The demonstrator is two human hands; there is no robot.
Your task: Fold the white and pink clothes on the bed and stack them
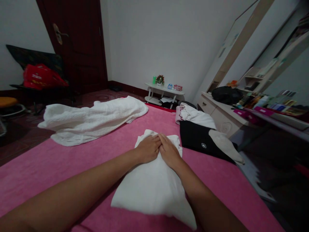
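Your left hand (148, 149) and right hand (169, 153) hide part of the far end of the white cloth (154, 187), and where your fingers meet they cover one another; they lie together on top, but you cannot tell whether they pinch any fabric. Your forearms are cut off by the frame, as is the near edge of the pink bed (96, 161). The cloth lies mid-bed, long axis running from far edge toward near, its narrower end pointing to the far edge and its wider end flaring toward you. The black garment (193, 138) lies by the right edge, its print too small to read.
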